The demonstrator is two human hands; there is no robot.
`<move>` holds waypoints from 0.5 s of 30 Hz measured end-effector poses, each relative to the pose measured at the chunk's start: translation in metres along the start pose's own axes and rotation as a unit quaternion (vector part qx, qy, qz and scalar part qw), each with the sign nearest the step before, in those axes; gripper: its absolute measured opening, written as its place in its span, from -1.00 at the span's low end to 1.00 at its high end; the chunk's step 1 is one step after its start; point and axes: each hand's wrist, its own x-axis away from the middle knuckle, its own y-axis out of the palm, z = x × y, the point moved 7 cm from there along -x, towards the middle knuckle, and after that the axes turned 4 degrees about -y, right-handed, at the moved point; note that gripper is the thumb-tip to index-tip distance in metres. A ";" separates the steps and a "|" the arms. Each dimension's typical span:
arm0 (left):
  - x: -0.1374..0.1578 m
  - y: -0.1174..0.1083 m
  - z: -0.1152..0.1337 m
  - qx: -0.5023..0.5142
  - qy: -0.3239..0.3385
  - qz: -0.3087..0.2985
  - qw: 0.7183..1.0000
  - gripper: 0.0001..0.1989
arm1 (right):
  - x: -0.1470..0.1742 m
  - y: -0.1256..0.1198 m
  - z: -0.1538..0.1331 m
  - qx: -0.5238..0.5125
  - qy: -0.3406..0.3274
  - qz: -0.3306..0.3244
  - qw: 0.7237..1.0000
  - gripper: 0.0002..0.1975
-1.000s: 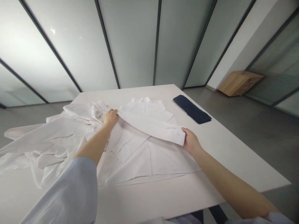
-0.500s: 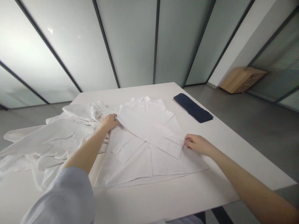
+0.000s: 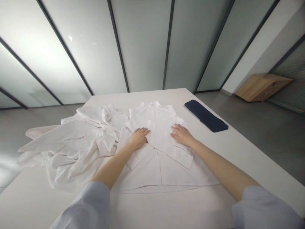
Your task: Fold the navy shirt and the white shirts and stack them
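A white shirt [image 3: 164, 140] lies spread on the table, its sleeves folded across the body and its collar towards the far side. My left hand [image 3: 139, 137] rests on the left part of the shirt, fingers stretched out over the crossed sleeves. On the right part, my right hand [image 3: 182, 134] lies with its fingers spread on the cloth. Neither hand grips anything. The shirt's hem faces me, with its lower layer showing along the edge.
A loose heap of crumpled white garments [image 3: 83, 143] lies to the left, partly against the shirt. A folded dark blue cloth or board [image 3: 206, 116] sits near the right edge of the white table [image 3: 166, 206]. Beyond stand frosted glass panels [image 3: 145, 44] and a wooden cabinet [image 3: 259, 86].
Both hands have moved inward from the shirt's sides onto its middle. The fingers, pinching at the sleeve's two ends before, now lie flat. The view has shifted slightly.
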 end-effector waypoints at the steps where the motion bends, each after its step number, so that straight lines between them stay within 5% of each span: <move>1: 0.002 0.002 0.003 0.011 0.001 -0.004 1.000 -0.42 | 0.001 0.004 0.001 0.013 0.000 -0.003 1.000 -0.47; 6: 0.016 0.000 0.007 0.042 0.041 -0.017 0.998 -0.43 | 0.012 0.000 0.005 0.046 -0.013 -0.013 0.999 -0.46; 9: 0.016 -0.014 -0.011 0.073 0.022 0.026 0.997 -0.43 | 0.019 -0.013 0.004 0.040 0.002 -0.012 0.999 -0.53; 13: -0.001 -0.037 -0.078 0.133 -0.154 0.128 0.971 -0.56 | 0.028 -0.022 -0.007 0.008 0.004 0.009 1.000 -0.65; 15: -0.013 -0.040 -0.115 0.170 -0.247 0.128 0.945 -0.57 | 0.032 -0.022 -0.011 -0.005 0.007 0.019 1.000 -0.70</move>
